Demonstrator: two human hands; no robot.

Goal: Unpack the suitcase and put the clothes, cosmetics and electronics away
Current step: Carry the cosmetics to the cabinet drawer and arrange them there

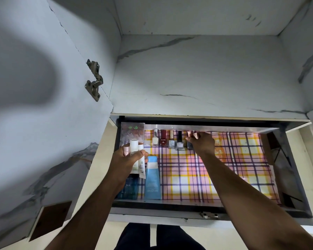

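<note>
Left hand (129,157) grips white tubes (136,150), drawer (170,202) 9 o'clock. Right hand (202,142) pinches copper-capped bottle (192,137), ending nail polish row (168,140) at 12 o'clock. Blue tube (152,179) beside left wrist.

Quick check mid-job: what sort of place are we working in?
Probably a bedroom wardrobe or dressing unit: an open pull-out drawer with a plaid liner, small nail polish bottles along its back, and marble-patterned cabinet panels.
</note>
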